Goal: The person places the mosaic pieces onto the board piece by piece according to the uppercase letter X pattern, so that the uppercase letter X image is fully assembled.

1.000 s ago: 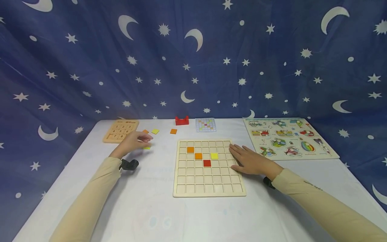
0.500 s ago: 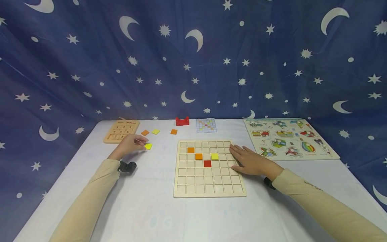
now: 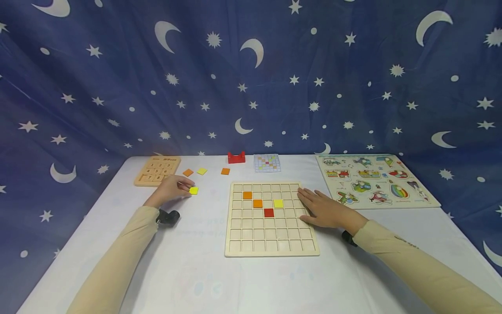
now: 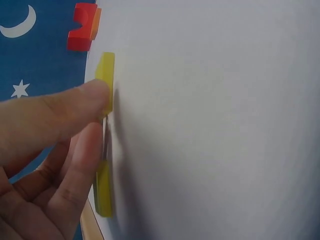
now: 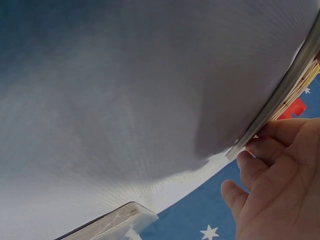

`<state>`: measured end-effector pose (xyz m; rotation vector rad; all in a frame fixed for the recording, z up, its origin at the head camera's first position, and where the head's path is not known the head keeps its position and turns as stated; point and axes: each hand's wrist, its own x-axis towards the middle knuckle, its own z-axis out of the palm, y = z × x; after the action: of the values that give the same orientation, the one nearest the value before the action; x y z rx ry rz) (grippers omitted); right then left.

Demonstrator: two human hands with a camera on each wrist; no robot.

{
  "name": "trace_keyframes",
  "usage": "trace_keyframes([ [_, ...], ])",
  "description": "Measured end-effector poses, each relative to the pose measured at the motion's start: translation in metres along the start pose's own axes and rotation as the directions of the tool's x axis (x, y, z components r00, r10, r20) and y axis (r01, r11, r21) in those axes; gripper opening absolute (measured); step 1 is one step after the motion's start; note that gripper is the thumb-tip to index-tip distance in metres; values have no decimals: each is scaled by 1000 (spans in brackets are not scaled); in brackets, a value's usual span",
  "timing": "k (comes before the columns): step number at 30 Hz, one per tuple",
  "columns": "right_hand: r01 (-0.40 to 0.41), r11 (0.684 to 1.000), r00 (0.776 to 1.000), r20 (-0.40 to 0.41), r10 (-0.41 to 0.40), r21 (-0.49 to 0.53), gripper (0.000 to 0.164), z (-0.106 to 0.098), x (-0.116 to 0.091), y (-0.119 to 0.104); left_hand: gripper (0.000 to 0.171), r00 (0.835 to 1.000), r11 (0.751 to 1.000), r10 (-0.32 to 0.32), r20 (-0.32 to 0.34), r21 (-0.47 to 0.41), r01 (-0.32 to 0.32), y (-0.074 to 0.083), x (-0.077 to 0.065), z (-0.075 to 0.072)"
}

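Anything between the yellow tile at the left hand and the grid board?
Nothing visible: from the yellow tile at the left hand to the grid board there's only tablecloth. The loose orange tile nearest the board lies beyond that path.

The tile (image 3: 194,190) is yellow, the backdrop (image 3: 282,52) star-patterned blue

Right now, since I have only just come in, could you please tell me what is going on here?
A person is at a white-covered table. The left hand pinches a yellow tile to the left of a wooden grid board, while the right hand rests on the board's right edge. Two orange tiles, a red tile and another yellow tile sit in the grid. Three loose tiles lie toward the back.
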<state>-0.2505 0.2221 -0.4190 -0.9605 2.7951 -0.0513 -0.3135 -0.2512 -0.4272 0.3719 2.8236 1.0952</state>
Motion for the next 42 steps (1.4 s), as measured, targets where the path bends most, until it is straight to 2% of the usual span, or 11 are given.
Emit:
trace_keyframes([
  [9,5,1000,1000,2,-6,11,71,-1,-2,-1,37,1000,1000,-13,25,-26,14,5,2,7],
  [15,2,1000,1000,4,-2,10,72,0,0,0,36,999,1000,4,35,-10,-4,10,5,12],
  [19,1,1000,1000,4,-1,10,72,0,0,1,35,999,1000,-6,42,5,6,14,6,13],
  [30,1,1000,1000,5,-1,1,73,1,0,2,36,992,994,-104,67,50,101,27,5,11],
  [42,3,1000,1000,-5,-3,2,73,1,1,1,31,990,989,-127,61,90,122,25,8,14],
])
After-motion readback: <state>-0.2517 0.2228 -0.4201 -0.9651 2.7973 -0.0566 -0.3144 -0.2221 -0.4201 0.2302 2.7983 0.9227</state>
